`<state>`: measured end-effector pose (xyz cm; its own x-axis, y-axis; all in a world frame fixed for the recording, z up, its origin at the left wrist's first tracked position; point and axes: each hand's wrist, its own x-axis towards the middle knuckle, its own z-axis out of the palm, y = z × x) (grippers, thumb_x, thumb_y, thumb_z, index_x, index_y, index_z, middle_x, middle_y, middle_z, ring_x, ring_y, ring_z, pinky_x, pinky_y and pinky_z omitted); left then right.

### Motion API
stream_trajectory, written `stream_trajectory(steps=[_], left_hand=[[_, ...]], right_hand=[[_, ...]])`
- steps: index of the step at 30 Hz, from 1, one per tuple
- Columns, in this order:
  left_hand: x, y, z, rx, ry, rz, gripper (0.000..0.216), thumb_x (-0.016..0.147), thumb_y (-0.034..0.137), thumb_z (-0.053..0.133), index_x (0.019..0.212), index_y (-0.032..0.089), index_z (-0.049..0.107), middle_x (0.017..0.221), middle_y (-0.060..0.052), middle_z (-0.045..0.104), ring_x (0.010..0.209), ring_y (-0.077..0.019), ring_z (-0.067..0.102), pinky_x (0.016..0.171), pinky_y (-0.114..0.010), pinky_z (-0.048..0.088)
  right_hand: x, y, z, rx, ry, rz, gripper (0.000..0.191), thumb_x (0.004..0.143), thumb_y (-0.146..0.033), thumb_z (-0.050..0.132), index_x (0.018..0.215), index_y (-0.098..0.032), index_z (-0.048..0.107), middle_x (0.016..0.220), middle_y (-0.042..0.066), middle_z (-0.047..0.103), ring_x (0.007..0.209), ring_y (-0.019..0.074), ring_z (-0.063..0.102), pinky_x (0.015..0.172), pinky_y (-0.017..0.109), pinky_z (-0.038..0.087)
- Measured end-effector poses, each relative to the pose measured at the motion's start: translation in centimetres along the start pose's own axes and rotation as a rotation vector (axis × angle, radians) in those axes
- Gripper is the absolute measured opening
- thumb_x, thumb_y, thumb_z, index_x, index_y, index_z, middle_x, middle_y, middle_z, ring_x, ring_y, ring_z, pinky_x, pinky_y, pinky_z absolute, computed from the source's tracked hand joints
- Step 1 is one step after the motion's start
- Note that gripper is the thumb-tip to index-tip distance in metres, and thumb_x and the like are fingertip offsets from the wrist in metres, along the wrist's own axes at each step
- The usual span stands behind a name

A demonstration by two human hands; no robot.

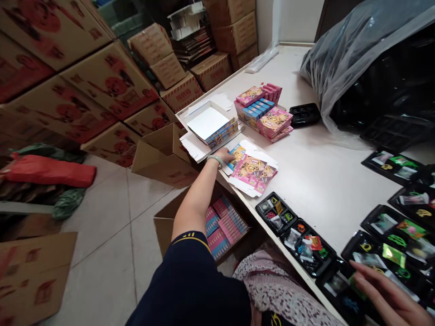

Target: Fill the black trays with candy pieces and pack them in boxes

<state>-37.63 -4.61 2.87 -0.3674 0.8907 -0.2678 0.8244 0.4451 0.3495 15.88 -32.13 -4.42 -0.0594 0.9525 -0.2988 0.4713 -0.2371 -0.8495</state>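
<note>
My left hand (226, 156) reaches out across the white table's (319, 176) front edge. Its fingers lie on a stack of flat pink printed cartons (253, 171), beside an open white box (212, 126) lined with blue and yellow packs. The fingertips are partly hidden, so whether they grip a carton is unclear. My right hand (390, 296) hovers at the lower right with fingers stretched flat, over black plastic trays (380, 253) holding small bagged toys. It holds nothing.
Folded pink boxes (268, 113) are stacked at mid-table near an empty black tray (304, 114). A large plastic bag of black trays (374, 68) fills the far right. Brown shipping cartons (84, 77) line the left; an open carton of pink packs (222, 226) sits below the table.
</note>
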Motion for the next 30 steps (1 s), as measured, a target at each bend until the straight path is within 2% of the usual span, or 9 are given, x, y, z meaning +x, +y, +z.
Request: stream_trajectory(steps=[5,9,11,13,18,21,25,27,30], left_hand=[[-1.3,-0.1,0.4,-0.097,0.104,-0.054,0.029,0.06,0.023,0.08,0.079,0.015,0.059,0.077,-0.003,0.065,0.073,-0.0169,0.059,0.068,-0.025,0.046],[-3.5,1.1,-2.4,-0.14,0.296,-0.02,0.014,0.075,0.018,0.065,0.087,0.016,0.056,0.084,-0.003,0.063,0.078,-0.0158,0.056,0.073,-0.026,0.046],[-5.6,2.6,-3.9,-0.205,0.417,0.099,0.007,0.081,0.017,0.056,0.088,0.017,0.055,0.087,-0.003,0.062,0.083,-0.0159,0.056,0.078,-0.027,0.046],[-8.7,5.1,-4.3,-0.37,0.418,0.334,0.006,0.082,0.019,0.055,0.088,0.017,0.056,0.084,-0.002,0.062,0.082,-0.0156,0.057,0.077,-0.027,0.047],[-18.4,13.3,0.6,-0.591,-0.201,0.878,0.018,0.083,0.026,0.059,0.098,0.018,0.061,0.091,-0.004,0.067,0.082,-0.0159,0.063,0.076,-0.027,0.051],[-22.4,16.4,4.7,-0.523,-0.192,1.041,0.018,0.087,0.023,0.054,0.103,0.02,0.063,0.095,-0.004,0.069,0.085,-0.0167,0.065,0.079,-0.029,0.052],[-24.4,18.6,8.5,-0.462,-0.074,1.251,0.025,0.091,0.02,0.048,0.113,0.021,0.06,0.106,-0.008,0.069,0.097,-0.0185,0.066,0.087,-0.034,0.053],[-25.1,19.4,9.5,-0.406,-0.074,1.346,0.03,0.091,0.023,0.052,0.12,0.02,0.057,0.112,-0.011,0.068,0.104,-0.0215,0.065,0.092,-0.039,0.053],[-26.2,20.6,10.1,-0.322,-0.112,1.405,0.039,0.088,0.026,0.057,0.126,0.02,0.054,0.122,-0.014,0.064,0.114,-0.0254,0.061,0.099,-0.044,0.05]], right_hand=[[0.2,-4.0,1.2,-0.047,0.002,-0.116,0.046,0.074,-0.059,0.062,0.101,-0.024,0.076,0.106,0.006,0.074,0.098,0.0261,0.07,0.086,0.031,0.057],[-0.3,-4.2,1.3,-0.053,-0.002,-0.155,0.045,0.077,-0.058,0.06,0.098,-0.023,0.076,0.101,0.007,0.075,0.091,0.0245,0.072,0.078,0.028,0.059],[0.0,-5.2,1.2,-0.064,0.017,-0.211,0.04,0.079,-0.056,0.059,0.095,-0.023,0.076,0.098,0.007,0.076,0.088,0.0247,0.072,0.077,0.03,0.06],[0.8,-7.7,1.1,-0.086,0.07,-0.32,0.034,0.082,-0.052,0.058,0.092,-0.025,0.075,0.096,0.006,0.076,0.088,0.0254,0.072,0.08,0.035,0.059],[4.7,-16.2,0.9,-0.106,0.358,-0.63,0.029,0.088,-0.039,0.054,0.11,-0.024,0.067,0.115,0.01,0.069,0.11,0.0275,0.063,0.1,0.046,0.048],[6.6,-17.2,-0.1,-0.074,0.452,-0.55,0.03,0.084,-0.039,0.059,0.106,-0.019,0.065,0.107,0.013,0.07,0.101,0.0275,0.064,0.092,0.047,0.051],[5.9,-14.3,-2.2,0.158,0.204,-0.346,0.031,0.076,-0.046,0.067,0.089,-0.018,0.068,0.082,0.006,0.07,0.073,0.0201,0.063,0.068,0.037,0.054],[4.8,-13.1,-3.3,0.226,0.092,-0.288,0.03,0.077,-0.047,0.066,0.085,-0.019,0.07,0.078,0.004,0.069,0.071,0.0185,0.062,0.067,0.035,0.052],[3.2,-12.4,-4.6,0.268,0.1,-0.267,0.03,0.079,-0.047,0.062,0.086,-0.02,0.073,0.08,0.003,0.07,0.075,0.019,0.062,0.072,0.037,0.052]])
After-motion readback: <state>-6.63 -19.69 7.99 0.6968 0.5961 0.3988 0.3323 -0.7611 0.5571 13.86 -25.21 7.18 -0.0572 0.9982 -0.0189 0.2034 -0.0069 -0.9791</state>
